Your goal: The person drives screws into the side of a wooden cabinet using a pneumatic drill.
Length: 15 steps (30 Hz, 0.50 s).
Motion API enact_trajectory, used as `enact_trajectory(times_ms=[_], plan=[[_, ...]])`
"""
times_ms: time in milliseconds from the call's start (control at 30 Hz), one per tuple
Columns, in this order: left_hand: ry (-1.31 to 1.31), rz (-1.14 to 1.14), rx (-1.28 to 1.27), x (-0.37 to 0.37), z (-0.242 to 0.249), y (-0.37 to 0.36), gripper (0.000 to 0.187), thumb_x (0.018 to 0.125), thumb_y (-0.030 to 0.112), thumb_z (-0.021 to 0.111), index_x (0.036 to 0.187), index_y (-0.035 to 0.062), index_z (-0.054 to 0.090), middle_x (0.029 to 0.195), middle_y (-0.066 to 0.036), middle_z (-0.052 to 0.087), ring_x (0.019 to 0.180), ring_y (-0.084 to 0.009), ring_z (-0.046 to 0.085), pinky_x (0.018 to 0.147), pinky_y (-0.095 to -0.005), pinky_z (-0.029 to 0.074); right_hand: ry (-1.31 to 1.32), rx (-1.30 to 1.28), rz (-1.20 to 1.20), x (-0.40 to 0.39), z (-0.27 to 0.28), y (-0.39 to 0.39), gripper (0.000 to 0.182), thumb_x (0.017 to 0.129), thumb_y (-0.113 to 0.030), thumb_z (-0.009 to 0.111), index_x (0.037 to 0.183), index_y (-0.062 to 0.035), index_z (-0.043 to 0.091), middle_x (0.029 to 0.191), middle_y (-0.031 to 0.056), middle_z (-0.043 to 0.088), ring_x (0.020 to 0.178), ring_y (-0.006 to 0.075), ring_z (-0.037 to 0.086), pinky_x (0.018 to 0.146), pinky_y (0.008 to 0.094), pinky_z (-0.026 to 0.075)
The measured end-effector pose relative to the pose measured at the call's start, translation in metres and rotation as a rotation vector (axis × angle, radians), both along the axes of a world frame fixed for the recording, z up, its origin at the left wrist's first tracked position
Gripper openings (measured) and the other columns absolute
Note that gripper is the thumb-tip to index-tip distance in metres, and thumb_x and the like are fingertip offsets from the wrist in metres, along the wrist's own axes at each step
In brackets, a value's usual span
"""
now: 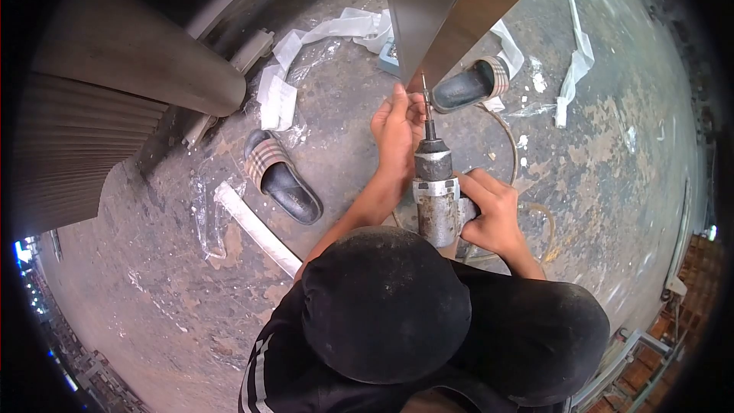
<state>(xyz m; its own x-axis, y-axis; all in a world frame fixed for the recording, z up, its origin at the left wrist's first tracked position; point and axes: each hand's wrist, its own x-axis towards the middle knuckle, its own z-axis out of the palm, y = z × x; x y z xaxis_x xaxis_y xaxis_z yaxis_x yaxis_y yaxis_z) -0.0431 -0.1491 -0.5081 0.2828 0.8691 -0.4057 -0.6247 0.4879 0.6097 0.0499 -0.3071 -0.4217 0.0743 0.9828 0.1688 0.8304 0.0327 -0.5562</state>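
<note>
My right hand [493,207] is wrapped round the handle of a worn silver-and-black power drill [437,203]. The drill points away from me, and its long thin bit [428,107] reaches the near end of a tall grey metal panel [424,8]. Just left of the bit, my left hand [396,126] has its thumb raised against the panel's lower end and its fingers curled in beside the bit. Whatever those fingers pinch is hidden. A small blue box [389,58] sits on the floor behind the panel, partly covered by it.
Two plaid-strapped black slides [287,184] [466,86] lie on the stained concrete floor [183,298]. White strips [256,226] and crumpled wrapping [279,92] are scattered around. A hose [511,145] curves behind my right hand. A large ribbed metal piece [84,145] stands at left.
</note>
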Motion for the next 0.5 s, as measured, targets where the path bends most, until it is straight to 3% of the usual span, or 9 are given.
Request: enact_trajectory(times_ms=[500], plan=[[-0.004,0.004,-0.028,0.0006,-0.0019,0.0011,0.040,0.105,0.038,0.056,0.096,-0.0006,0.063,0.077,-0.007,0.063,0.063,-0.0117,0.058,0.055,-0.0234,0.046,-0.008,0.004,-0.008,-0.0006,-0.0001,0.0003,0.058,0.056,-0.006,0.069,0.114,-0.0161,0.070,0.084,0.0036,0.061,0.068,0.0315,0.063,0.060,0.0398,0.050]])
